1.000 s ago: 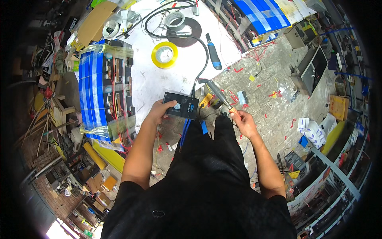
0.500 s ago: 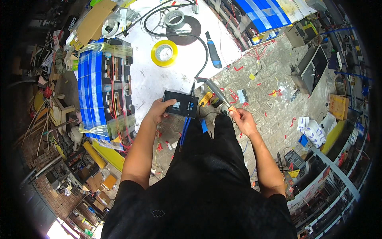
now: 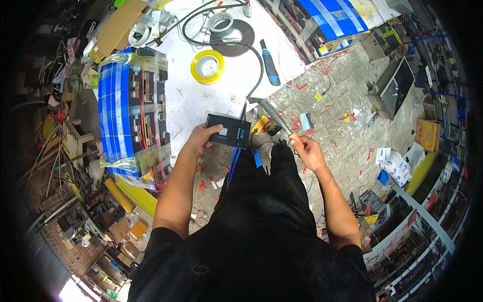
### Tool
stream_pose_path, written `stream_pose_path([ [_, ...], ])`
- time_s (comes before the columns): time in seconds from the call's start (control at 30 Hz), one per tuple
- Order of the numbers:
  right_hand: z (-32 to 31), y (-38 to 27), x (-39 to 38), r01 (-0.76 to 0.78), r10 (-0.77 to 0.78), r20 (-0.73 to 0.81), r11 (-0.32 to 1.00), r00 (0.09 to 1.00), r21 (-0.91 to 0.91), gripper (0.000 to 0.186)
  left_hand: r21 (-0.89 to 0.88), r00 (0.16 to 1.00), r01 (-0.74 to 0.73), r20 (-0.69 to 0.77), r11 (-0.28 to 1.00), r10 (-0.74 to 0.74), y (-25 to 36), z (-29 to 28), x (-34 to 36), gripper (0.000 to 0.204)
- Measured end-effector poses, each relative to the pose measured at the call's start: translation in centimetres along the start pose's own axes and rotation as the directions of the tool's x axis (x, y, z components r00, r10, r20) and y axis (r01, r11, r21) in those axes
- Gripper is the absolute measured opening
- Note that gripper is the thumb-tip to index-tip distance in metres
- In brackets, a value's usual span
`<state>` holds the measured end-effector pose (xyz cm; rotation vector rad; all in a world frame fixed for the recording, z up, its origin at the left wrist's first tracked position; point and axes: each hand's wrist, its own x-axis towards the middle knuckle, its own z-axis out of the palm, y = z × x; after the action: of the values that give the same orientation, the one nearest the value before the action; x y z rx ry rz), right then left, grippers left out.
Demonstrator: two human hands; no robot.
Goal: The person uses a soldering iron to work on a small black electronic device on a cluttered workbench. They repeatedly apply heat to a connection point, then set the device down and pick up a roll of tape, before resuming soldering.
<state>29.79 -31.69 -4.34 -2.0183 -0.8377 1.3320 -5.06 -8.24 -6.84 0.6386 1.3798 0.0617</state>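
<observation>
My left hand (image 3: 203, 138) grips a flat black box-shaped module (image 3: 230, 133) by its left end, thumb on top beside a small pale label. Blue wires (image 3: 233, 165) hang from the module's near side, and dark leads rise from its far side. In my right hand (image 3: 308, 152) is a soldering iron (image 3: 274, 117), its metal barrel slanting away to the left. The fingers close round its orange handle. The dark bent tip lies beyond the module, close to a thick black cable (image 3: 262, 68) and those leads; whether they touch I cannot tell.
The white tabletop (image 3: 183, 103) carries yellow tape (image 3: 208, 67), grey tape (image 3: 220, 23), a dark disc (image 3: 241, 40) and a blue-black utility knife (image 3: 270, 64). Blue-wrapped battery packs stand at left (image 3: 113, 116) and far right (image 3: 334, 19). Red scraps litter the floor (image 3: 342, 146).
</observation>
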Motion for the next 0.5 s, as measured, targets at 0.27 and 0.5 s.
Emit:
stream_pose_path([
  [0.27, 0.1, 0.1, -0.1, -0.016, 0.017, -0.003, 0.999, 1.000, 0.030, 0.037, 0.013, 1.000, 0.008, 0.003, 1.000, -0.008, -0.3, -0.4, 0.4, 0.044],
  [0.5, 0.2, 0.4, -0.3, -0.006, 0.006, -0.004, 0.999, 1.000, 0.044, 0.035, 0.017, 1.000, 0.007, -0.020, 1.000, -0.007, 0.0, 0.0, 0.1, 0.044],
])
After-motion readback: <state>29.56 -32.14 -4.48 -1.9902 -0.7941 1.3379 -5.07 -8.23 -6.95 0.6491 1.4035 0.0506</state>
